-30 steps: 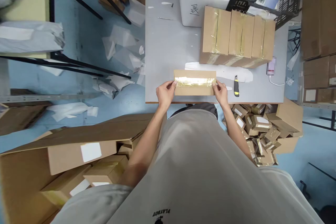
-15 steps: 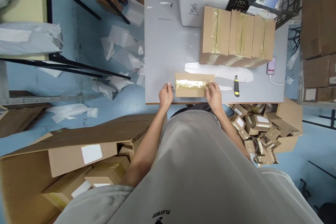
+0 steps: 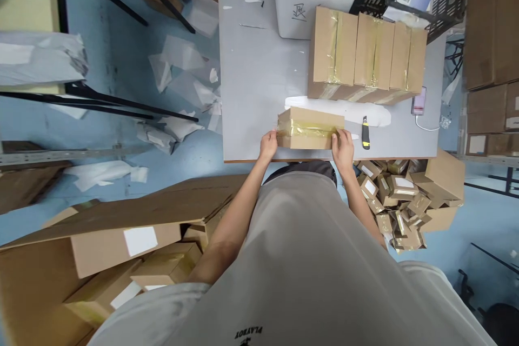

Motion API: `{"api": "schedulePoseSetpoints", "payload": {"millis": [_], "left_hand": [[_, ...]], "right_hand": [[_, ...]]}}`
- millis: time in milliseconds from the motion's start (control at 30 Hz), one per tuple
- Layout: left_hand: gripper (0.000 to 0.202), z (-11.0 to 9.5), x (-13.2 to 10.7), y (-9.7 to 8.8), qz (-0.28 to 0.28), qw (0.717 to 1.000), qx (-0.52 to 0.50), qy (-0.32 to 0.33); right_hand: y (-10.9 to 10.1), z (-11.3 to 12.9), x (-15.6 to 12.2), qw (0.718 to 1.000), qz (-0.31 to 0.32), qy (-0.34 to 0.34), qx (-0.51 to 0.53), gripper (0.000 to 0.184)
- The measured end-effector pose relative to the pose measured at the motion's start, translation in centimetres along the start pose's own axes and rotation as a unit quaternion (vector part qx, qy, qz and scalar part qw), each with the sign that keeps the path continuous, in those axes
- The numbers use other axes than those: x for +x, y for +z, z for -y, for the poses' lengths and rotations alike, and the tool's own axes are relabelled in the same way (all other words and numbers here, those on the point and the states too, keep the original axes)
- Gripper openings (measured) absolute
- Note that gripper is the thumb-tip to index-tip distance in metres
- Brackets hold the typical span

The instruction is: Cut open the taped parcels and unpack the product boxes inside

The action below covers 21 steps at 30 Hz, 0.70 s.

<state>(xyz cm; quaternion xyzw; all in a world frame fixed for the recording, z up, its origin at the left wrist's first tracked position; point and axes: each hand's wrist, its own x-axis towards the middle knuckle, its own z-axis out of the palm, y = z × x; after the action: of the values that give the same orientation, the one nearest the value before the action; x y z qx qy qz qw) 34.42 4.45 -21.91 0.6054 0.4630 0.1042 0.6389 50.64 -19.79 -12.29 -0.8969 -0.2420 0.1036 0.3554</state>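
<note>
A small taped cardboard box [image 3: 310,128] is held between my two hands at the front edge of the table. Shiny clear-yellow tape runs along its length. My left hand [image 3: 268,145] grips its left end, fingers closed against the side. At the right end, my right hand [image 3: 343,147] has its fingers closed on the box's corner. To the right of that hand lies a black and yellow box cutter [image 3: 365,133] on the table. Behind the box is a strip of white paper [image 3: 365,112], partly covered by it.
Three taped cartons [image 3: 372,54] stand in a row behind. Farther back are a white foam bin [image 3: 298,13] with books and a black crate [image 3: 440,16] with green boxes. A phone [image 3: 419,101] lies at right. Large cartons [image 3: 162,203] and [discarded boxes] flank me.
The box has shifted right and tipped so that more of its sides show. My left hand has come in from beside it to its left end; my right hand has moved right.
</note>
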Motion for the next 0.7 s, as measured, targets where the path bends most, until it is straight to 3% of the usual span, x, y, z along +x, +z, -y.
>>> {"api": "schedulePoseSetpoints", "payload": {"millis": [100,200,367,500,700], "left_hand": [[0.054,-1.3,-0.2,0.8,0.011,0.997,-0.056,-0.044],[0.047,-2.5,-1.0,1.7,0.043,0.993,-0.092,-0.061],[0.05,-4.6,-2.8,2.8,0.054,0.991,-0.113,-0.042],[0.052,-6.1,-4.2,1.1,0.028,0.996,-0.078,0.04],[0.043,-7.0,-6.0,-2.7,-0.06,0.996,0.008,0.064]], "right_hand": [[-1.1,0.3,0.3,0.999,-0.032,0.032,0.0,0.078],[-1.8,2.1,0.1,0.998,-0.05,0.028,0.03,0.073],[-2.5,4.7,-0.3,0.994,-0.054,0.045,0.088,0.065],[-1.7,4.4,-0.3,0.98,-0.048,0.087,0.171,0.067],[3.0,3.8,-0.5,0.953,0.035,0.132,0.269,0.079]]}}
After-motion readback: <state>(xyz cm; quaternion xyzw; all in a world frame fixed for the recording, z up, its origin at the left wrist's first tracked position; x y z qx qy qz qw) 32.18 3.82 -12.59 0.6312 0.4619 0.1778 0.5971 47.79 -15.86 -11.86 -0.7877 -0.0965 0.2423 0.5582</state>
